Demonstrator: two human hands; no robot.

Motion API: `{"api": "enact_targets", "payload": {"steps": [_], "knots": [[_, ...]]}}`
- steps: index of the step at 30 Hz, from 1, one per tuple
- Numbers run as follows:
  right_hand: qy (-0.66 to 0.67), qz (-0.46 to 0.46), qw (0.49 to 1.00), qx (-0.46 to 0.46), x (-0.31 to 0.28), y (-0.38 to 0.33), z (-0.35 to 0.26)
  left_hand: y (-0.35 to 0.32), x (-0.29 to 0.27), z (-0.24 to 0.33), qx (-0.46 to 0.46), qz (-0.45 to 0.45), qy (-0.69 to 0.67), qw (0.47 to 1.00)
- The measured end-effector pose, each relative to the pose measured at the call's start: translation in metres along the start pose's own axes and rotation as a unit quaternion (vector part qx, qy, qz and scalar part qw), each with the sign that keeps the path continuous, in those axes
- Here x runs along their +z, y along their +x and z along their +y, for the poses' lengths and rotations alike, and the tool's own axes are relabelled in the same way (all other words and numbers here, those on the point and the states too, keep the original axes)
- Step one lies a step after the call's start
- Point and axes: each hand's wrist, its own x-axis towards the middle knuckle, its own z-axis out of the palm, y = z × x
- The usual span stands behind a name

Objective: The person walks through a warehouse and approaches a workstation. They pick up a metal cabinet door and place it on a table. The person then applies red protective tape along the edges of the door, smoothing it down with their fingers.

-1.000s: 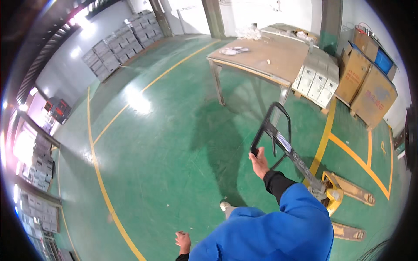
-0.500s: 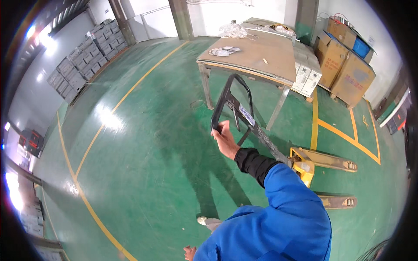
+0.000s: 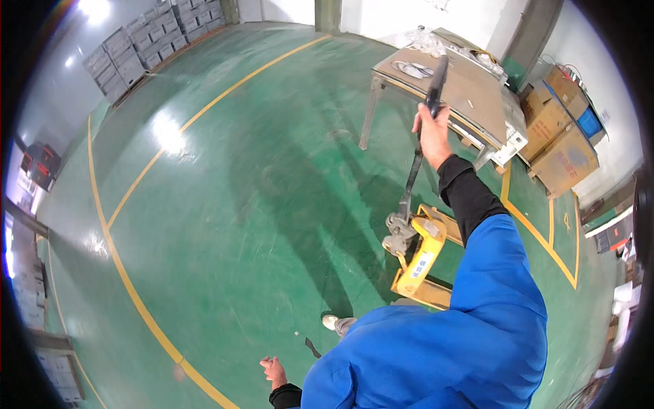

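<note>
**Right hand grips pallet jack handle on green warehouse floor**

The right hand [image 3: 432, 134] is raised at arm's length, its fingers wrapped tight around the black handle [image 3: 436, 85] of a yellow pallet jack [image 3: 421, 253]. The handle's long dark shaft slants down from the hand to the jack's pump and small wheels, which stand on the green floor [image 3: 259, 204] right of centre, just ahead of the person's blue-sleeved arm. The jack's yellow body sits near the person, its forks running off to the right behind the sleeve.

The left hand [image 3: 274, 371] hangs low at the near edge, holding nothing, its fingers loosely curled and apart from everything else. One shoe [image 3: 335, 322] shows on the floor beside it.

Behind the raised hand, at the far right, stands a metal-legged table [image 3: 470, 95] with a brown top carrying a few small items. Brown cardboard boxes [image 3: 562, 136] are stacked to the right of it. Yellow lines [image 3: 129, 286] cross the floor on the left, and rows of grey crates [image 3: 146, 48] stand at the far left wall.
</note>
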Motion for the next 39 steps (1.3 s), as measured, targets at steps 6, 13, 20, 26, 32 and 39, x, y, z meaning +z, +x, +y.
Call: {"api": "enact_targets", "payload": {"steps": [6, 13, 20, 26, 32, 39], "knots": [[0.058, -0.088, 0.992, -0.064, 0.026, -0.004, -0.007, -0.002, 0.017, -0.056, -0.047, -0.009, 0.060, 0.997], [-0.205, -0.385, 0.900, 0.017, -0.047, -0.170, 0.081, -0.017, 0.033, -0.041, -0.050, 0.045, 0.068, 0.995], [-0.234, -0.278, 0.814, 0.454, -0.150, -0.360, 0.170, -0.040, 0.003, -0.042, 0.068, -0.006, 0.138, 0.988], [-0.366, -0.281, 0.878, 0.129, -0.019, -0.273, 0.185, 0.014, -0.106, -0.100, -0.090, 0.172, -0.132, 0.972], [-0.264, -0.447, 0.853, 0.062, 0.218, -0.333, 0.172, 0.097, -0.169, -0.107, -0.095, 0.219, -0.237, 0.942], [-0.184, -0.566, 0.803, -0.006, 0.427, -0.490, 0.276, 0.174, -0.180, -0.167, -0.079, 0.050, -0.107, 0.990]]}}
